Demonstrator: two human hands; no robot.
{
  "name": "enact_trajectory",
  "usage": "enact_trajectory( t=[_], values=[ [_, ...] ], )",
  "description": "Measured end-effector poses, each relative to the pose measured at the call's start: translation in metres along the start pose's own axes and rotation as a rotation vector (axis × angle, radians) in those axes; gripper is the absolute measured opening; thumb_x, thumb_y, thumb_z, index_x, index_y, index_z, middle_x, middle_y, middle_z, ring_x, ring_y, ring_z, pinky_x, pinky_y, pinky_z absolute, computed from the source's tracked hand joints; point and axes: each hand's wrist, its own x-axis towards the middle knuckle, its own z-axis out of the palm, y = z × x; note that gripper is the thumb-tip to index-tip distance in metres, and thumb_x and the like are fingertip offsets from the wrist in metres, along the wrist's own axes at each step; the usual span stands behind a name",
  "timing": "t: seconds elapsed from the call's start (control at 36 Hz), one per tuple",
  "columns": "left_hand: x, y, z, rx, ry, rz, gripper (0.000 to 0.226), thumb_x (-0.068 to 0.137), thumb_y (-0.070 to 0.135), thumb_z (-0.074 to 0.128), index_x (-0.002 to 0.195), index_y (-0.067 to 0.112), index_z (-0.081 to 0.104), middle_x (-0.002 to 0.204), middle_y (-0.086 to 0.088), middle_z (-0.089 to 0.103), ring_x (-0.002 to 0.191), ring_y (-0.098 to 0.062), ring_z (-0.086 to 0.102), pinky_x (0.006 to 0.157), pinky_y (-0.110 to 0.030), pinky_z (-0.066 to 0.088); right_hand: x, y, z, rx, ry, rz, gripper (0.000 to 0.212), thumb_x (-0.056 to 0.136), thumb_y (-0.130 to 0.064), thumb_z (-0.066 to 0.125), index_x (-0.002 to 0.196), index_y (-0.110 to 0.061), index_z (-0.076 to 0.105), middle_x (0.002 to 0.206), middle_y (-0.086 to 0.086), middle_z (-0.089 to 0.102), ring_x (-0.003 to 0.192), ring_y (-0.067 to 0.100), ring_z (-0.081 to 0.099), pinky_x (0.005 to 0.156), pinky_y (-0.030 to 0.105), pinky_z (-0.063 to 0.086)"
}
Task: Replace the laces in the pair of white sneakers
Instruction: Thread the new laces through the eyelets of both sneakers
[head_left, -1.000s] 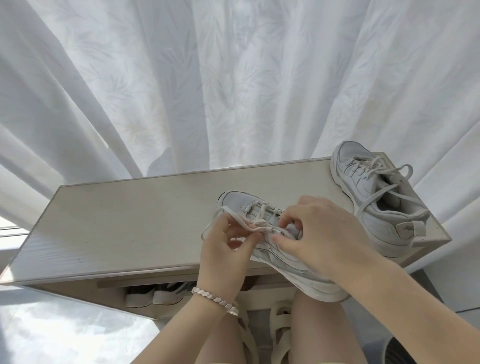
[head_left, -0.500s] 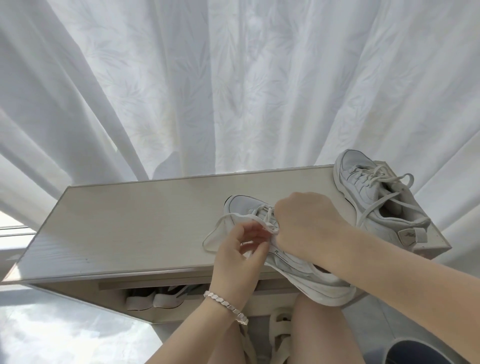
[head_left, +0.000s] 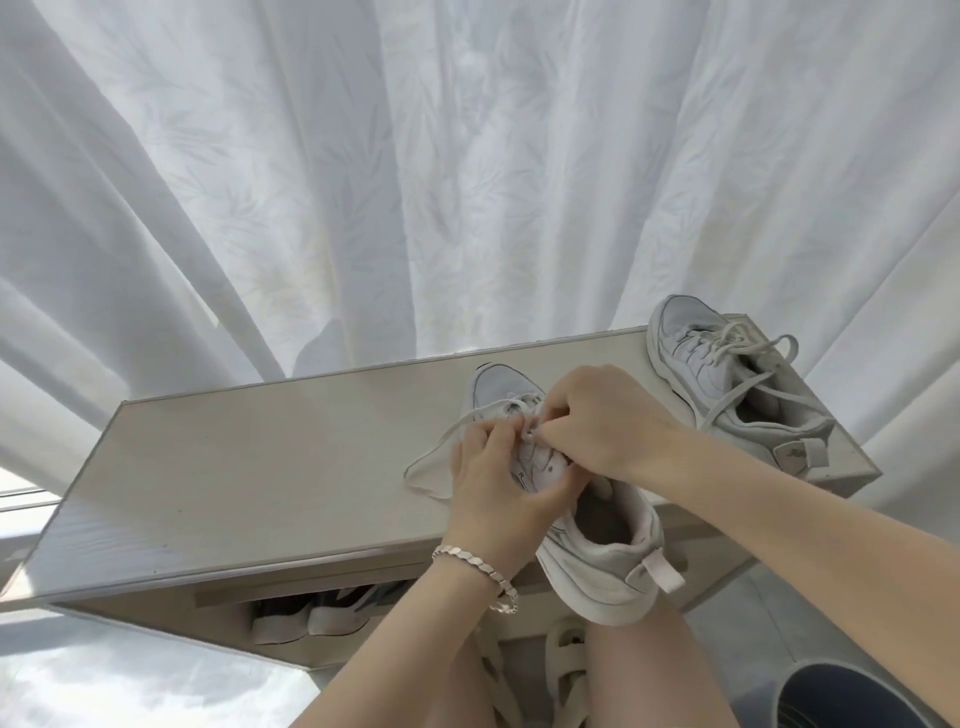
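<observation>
Worktop (head_left: 234, 467): left half bare, curtain (head_left: 467, 182) behind the back edge. Spare shoes (head_left: 311, 618) on the shelf under the front edge. Lace (head_left: 410, 467) loops out loose onto the worktop, left of the near sneaker (head_left: 597, 561). Left grip (head_left: 493, 478), bracelet (head_left: 478, 566) on the wrist, is curled round that sneaker's midfoot: thumb across the tongue side, fingertips up at the lace rows. Near sneaker sits at the front edge right of centre, toe toward the back edge, heel overhanging the front edge above my knee. Right grip (head_left: 608, 421) is clamped on the lace at the eyelets, fingertips touching the left's. Far sneaker (head_left: 727, 384) sits in the back right corner, laced, ends loose, apart from both grips.
</observation>
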Motion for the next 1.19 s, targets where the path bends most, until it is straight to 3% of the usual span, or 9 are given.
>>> enact_trajectory(
  t=[0.11, 0.22, 0.33, 0.42, 0.53, 0.69, 0.92, 1.03, 1.19],
  values=[
    [0.011, -0.005, -0.004, 0.028, -0.029, -0.005, 0.063, 0.047, 0.062, 0.048, 0.102, 0.034, 0.056, 0.103, 0.017, 0.043, 0.110, -0.010, 0.038, 0.095, -0.013, 0.032, -0.008, 0.001, 0.007, -0.246, 0.351, -0.270, 0.021, 0.078, -0.012, 0.054, 0.058, -0.009, 0.057, 0.055, 0.001, 0.050, 0.050, 0.020, 0.040, 0.042, 0.023, 0.020],
    [0.015, -0.007, -0.009, 0.051, -0.093, -0.019, 0.044, 0.069, 0.043, 0.075, 0.107, 0.035, 0.054, 0.100, 0.017, 0.043, 0.102, -0.005, 0.035, 0.078, 0.006, 0.025, -0.015, 0.003, -0.017, 0.344, 0.569, -0.243, 0.019, 0.086, -0.014, 0.057, 0.072, -0.013, 0.069, 0.059, -0.011, 0.057, 0.058, 0.012, 0.060, 0.054, 0.022, 0.044],
    [0.016, -0.009, -0.010, 0.054, -0.089, -0.006, 0.045, 0.071, 0.043, 0.075, 0.108, 0.042, 0.051, 0.102, 0.019, 0.043, 0.107, -0.006, 0.037, 0.082, 0.002, 0.027, -0.031, -0.003, -0.044, 1.172, 0.358, -0.190, 0.019, 0.088, -0.014, 0.057, 0.075, -0.019, 0.069, 0.075, 0.001, 0.073, 0.085, 0.017, 0.070, 0.085, 0.035, 0.055],
    [0.015, -0.009, -0.011, 0.047, -0.091, 0.000, 0.048, 0.056, 0.059, 0.067, 0.096, 0.054, 0.042, 0.102, 0.023, 0.043, 0.109, -0.005, 0.040, 0.088, -0.012, 0.033, -0.043, -0.004, -0.053, 1.625, 0.066, -0.145, 0.014, 0.086, -0.020, 0.048, 0.076, -0.010, 0.050, 0.050, 0.002, 0.056, 0.052, 0.020, 0.062, 0.063, 0.034, 0.058],
    [0.015, -0.009, -0.011, 0.037, -0.084, 0.033, 0.047, 0.056, 0.059, 0.068, 0.096, 0.053, 0.044, 0.102, 0.022, 0.045, 0.108, -0.006, 0.043, 0.088, -0.015, 0.034, -0.043, 0.014, -0.066, 1.111, -0.014, 0.150, 0.025, 0.092, -0.007, 0.045, 0.067, -0.011, 0.045, 0.041, -0.006, 0.027, 0.037, 0.009, 0.019, 0.039, 0.017, 0.019],
    [0.010, -0.013, -0.009, 0.001, -0.047, 0.040, 0.056, 0.048, 0.067, 0.058, 0.099, 0.054, 0.040, 0.102, 0.020, 0.046, 0.110, -0.006, 0.043, 0.093, -0.021, 0.039, -0.042, 0.023, -0.051, 0.181, 0.287, 0.123, 0.011, 0.089, -0.031, 0.052, 0.081, -0.027, 0.058, 0.063, -0.011, 0.050, 0.062, 0.004, 0.045, 0.061, 0.020, 0.036],
    [0.001, -0.019, -0.009, -0.055, 0.008, 0.050, 0.061, 0.050, 0.068, 0.058, 0.105, 0.051, 0.039, 0.103, 0.019, 0.048, 0.107, -0.001, 0.048, 0.081, -0.019, 0.047, -0.018, 0.008, 0.002, -0.310, -0.013, -0.186, 0.035, 0.100, -0.037, 0.035, 0.113, -0.019, 0.061, 0.125, 0.001, 0.040, 0.117, 0.021, 0.031, 0.097, 0.034, 0.032],
    [-0.001, -0.021, -0.011, -0.091, 0.013, 0.038, 0.061, 0.051, 0.067, 0.058, 0.108, 0.050, 0.040, 0.103, 0.018, 0.048, 0.106, 0.002, 0.048, 0.076, -0.016, 0.047, -0.020, 0.017, 0.015, -0.142, 0.179, -0.341, 0.030, 0.095, -0.030, 0.040, 0.093, -0.019, 0.068, 0.113, 0.001, 0.055, 0.108, 0.022, 0.045, 0.090, 0.034, 0.034],
    [0.006, -0.022, -0.010, -0.114, 0.018, 0.027, 0.072, 0.054, 0.068, 0.053, 0.119, 0.039, 0.042, 0.101, 0.015, 0.051, 0.105, 0.001, 0.048, 0.075, -0.013, 0.043, -0.055, 0.001, -0.023, 0.897, 0.232, -0.332, 0.026, 0.093, -0.026, 0.050, 0.074, -0.010, 0.058, 0.079, -0.003, 0.067, 0.082, 0.011, 0.064, 0.079, 0.017, 0.048]
  ],
)
